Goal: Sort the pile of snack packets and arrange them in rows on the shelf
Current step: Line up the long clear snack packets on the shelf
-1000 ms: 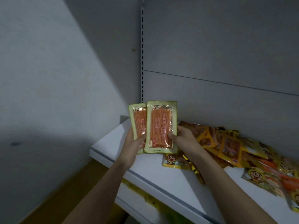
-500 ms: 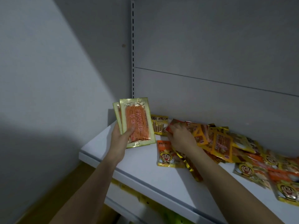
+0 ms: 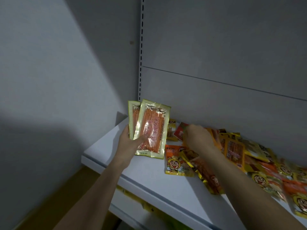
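Shelf (image 3: 149, 176) edge nearest. Left hand (image 3: 131, 143) above it, thumb pinching two stick packets (image 3: 150, 130). Right hand (image 3: 197, 138) reaches into pile (image 3: 240, 153) at shelf back; fingers hidden, grip unclear. Packets light, floppy, slick: pinch sealed edges.

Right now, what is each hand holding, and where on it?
The left hand grips two orange stick packets at their lower left edge. The right hand reaches into the pile; whether it holds anything cannot be told.

right hand (image 3: 197, 138) blurred, pile (image 3: 282, 171) cut off
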Tool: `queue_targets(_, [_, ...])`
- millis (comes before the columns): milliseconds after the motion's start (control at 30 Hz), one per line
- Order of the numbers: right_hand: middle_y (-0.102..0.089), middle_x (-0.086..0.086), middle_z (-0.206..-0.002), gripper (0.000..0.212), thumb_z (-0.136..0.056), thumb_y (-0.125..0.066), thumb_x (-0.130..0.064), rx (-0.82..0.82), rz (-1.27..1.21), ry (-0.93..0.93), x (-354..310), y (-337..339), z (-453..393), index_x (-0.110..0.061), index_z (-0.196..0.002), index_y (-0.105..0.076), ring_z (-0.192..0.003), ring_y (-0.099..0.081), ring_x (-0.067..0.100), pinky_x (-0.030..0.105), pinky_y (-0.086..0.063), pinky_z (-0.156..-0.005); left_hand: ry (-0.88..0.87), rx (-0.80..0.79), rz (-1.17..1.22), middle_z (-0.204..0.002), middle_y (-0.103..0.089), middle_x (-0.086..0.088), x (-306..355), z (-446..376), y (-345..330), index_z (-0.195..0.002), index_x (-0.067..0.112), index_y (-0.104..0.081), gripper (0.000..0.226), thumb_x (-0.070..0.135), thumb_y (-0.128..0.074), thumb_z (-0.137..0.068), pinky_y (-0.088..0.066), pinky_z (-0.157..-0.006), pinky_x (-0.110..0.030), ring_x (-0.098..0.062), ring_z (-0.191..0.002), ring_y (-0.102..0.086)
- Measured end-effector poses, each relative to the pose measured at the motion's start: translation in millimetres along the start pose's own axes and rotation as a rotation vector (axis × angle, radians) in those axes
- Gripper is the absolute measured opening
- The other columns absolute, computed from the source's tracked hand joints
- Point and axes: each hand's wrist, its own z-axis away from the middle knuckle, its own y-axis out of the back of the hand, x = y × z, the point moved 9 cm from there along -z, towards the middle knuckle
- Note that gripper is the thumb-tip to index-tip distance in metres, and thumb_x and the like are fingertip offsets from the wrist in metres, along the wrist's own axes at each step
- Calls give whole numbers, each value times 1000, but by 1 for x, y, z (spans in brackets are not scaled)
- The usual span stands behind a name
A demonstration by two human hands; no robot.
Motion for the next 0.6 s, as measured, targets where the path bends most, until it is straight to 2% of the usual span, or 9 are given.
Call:
queue_targets(33, [-62, 12, -86, 21, -89, -56, -2, 6, -25, 23, -5, 0, -9, -9, -72, -45, -82, -59, 34, 31, -39, -58, 7, 4, -6, -119, -72, 7, -1, 0, 1, -133, 24, -57, 57, 12, -81, -83, -56, -93, -33, -12, -110, -69])
queue_targets(100, [-67, 13, -106, 7, -89, -64, -9, -57, -13, 73, -17, -8, -20, -7, -95, -61, -98, -64, 33, 36, -51, -71, 21, 10, -3, -119, -72, 6, -3, -1, 3, -133, 25, -57, 56, 14, -80, -83, -54, -100, -43, -15, -111, -68])
queue_targets(167, [-65, 13, -118, 29, -89, -68, -16, -137, 56, 103, -21, -23, -27, -7, -115, -59, -109, -62, 32, 39, -52, -85, 19, 17, -10, -120, -72, 6, -2, -1, 3, -133, 25, -57, 56, 14, -80, -84, -53, -102, -46, -15, -112, -68])
queue_targets(200, [-64, 14, -119, 28, -90, -67, -14, -133, 74, 103, -20, -26, -30, -7, -116, -60, -109, -62, 33, 39, -52, -86, 15, 17, -20, -120, -72, 7, -1, -1, 2, -133, 25, -58, 56, 15, -81, -83, -53, -102, -46, -14, -112, -68])
queue_targets(300, [-68, 16, -111, 16, -91, -57, -7, -99, 8, 66, -12, -31, -42, -7, -104, -67, -99, -65, 33, 35, -51, -74, 18, 12, -40, -118, -73, 7, 0, 0, 1, -130, 23, -61, 50, 17, -80, -84, -52, -103, -45, -13, -110, -69])
queue_targets(367, [-70, 16, -99, 15, -93, -57, -13, -91, -94, 50, -7, -27, -47, -5, -91, -70, -88, -66, 32, 31, -47, -66, 28, 10, -50, -116, -74, 7, -1, 1, 1, -128, 22, -64, 49, 23, -82, -82, -51, -104, -46, -13, -110, -69])
queue_targets(400, [-70, 15, -91, 21, -95, -57, -18, -54, -177, 49, -7, -18, -47, -4, -86, -69, -84, -66, 32, 30, -46, -64, 32, 14, -55, -116, -74, 7, -1, 1, 1, -128, 22, -65, 51, 26, -83, -80, -50, -105, -46, -14, -110, -68])
queue_targets(500, [-56, 4, -67, 38, -102, -50, -34, 174, -517, -33, -1, 39, -46, -11, -72, -57, -70, -58, 28, 31, -42, -62, 24, 5, -53, -116, -74, 8, 2, 1, 0, -127, 26, -65, 55, 34, -84, -76, -51, -103, -47, -15, -110, -69])
queue_targets(600, [-52, 2, -69, 31, -100, -49, -32, 429, -732, -79, 4, 100, -35, -14, -75, -46, -66, -53, 25, 34, -39, -58, 3, 3, -29, -118, -73, 9, 5, 0, 0, -129, 30, -62, 48, 23, -80, -85, -53, -100, -42, -13, -111, -69])
